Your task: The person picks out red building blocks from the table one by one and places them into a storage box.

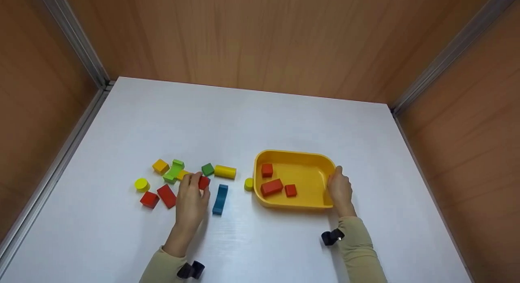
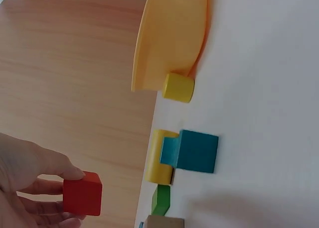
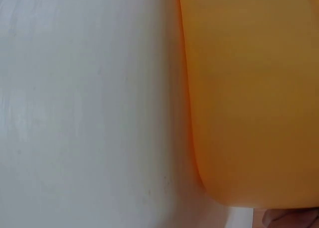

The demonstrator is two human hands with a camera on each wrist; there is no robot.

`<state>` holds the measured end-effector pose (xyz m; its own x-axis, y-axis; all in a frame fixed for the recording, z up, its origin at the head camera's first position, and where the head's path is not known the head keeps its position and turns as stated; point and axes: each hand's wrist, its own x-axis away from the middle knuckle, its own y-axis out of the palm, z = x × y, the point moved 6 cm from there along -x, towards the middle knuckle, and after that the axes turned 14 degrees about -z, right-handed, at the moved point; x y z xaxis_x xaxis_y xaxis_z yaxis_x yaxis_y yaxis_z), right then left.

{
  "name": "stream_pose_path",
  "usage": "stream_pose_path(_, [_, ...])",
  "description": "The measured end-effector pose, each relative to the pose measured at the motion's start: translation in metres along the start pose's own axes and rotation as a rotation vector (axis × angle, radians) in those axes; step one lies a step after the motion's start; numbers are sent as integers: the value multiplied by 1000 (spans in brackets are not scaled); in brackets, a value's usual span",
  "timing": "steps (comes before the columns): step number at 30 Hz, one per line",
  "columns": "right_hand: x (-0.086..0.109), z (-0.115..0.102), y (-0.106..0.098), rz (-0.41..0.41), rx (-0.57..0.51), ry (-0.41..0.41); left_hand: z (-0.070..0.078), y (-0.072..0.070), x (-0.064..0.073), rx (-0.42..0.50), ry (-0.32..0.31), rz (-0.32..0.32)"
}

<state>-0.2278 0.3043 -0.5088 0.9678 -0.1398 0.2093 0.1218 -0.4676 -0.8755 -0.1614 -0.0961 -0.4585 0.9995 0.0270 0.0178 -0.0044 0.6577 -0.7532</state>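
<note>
My left hand [image 1: 191, 201] pinches a red block [image 2: 82, 193] between thumb and fingers, raised above the table in the left wrist view. At the right end of the yellow tray [image 1: 294, 153], my right hand [image 1: 340, 189] grips the rim, with the thumb on top. Inside the tray lie a red cube [image 1: 267, 170], a larger red block [image 1: 271, 187] and a small red cube [image 1: 290, 190], all toward its left side. The tray's wall fills much of the right wrist view, where only a bit of the hand shows at the bottom corner.
Left of my left hand lie a red cube [image 1: 149, 200], a red block [image 1: 166, 196], a yellow disc [image 1: 142, 184], an orange cube [image 1: 161, 166] and a green curved block [image 1: 174, 171]. A blue curved block [image 1: 220, 199], green cube [image 1: 207, 169], yellow cylinder [image 1: 225, 172] and short yellow cylinder [image 1: 248, 184] lie nearer the tray.
</note>
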Motion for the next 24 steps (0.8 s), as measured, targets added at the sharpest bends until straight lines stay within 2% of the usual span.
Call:
stream_pose_path(4, [-1, 0, 0, -10, -6, 12, 11, 10, 0, 16, 41, 23])
stream_pose_path(8, [-1, 1, 1, -6, 2, 19, 28, 14, 1, 51, 72, 11])
stream_pose_path(11, [-2, 2, 1, -5, 3, 32, 39, 20, 1, 59, 130, 19])
stream_pose_path(15, [-3, 2, 2, 4, 4, 7, 55, 28, 0, 65, 201, 24])
stream_pose_path(18, [-3, 3, 1, 4, -3, -7, 66, 35, -4, 76, 211, -5])
stream_pose_path(24, [-5, 6, 2, -28, -20, 39, 84, 53, -15, 90, 194, -93])
